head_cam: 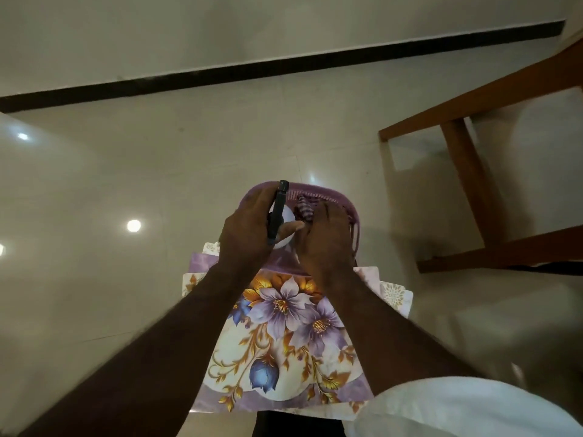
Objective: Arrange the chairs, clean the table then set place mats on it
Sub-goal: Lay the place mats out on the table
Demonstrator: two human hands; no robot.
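A stack of floral place mats [284, 342] with purple and blue flowers lies below my forearms, close to my body. On its far end sits a purple plastic basket [318, 188]. My left hand [249, 228] grips a spray bottle [278, 209] with a black trigger head and white body, over the basket's left side. My right hand [326, 241] lies over the basket's right side, back up. Its fingers dip in beside a purple striped cloth [303, 210], and its thumb touches the bottle. Whether those fingers hold anything is hidden.
A brown wooden furniture frame [470, 171] with a leg and rails stands at the right on the glossy pale tile floor [157, 184]. A black strip [284, 63] crosses the floor at the far side. White clothing [457, 411] shows at the lower right.
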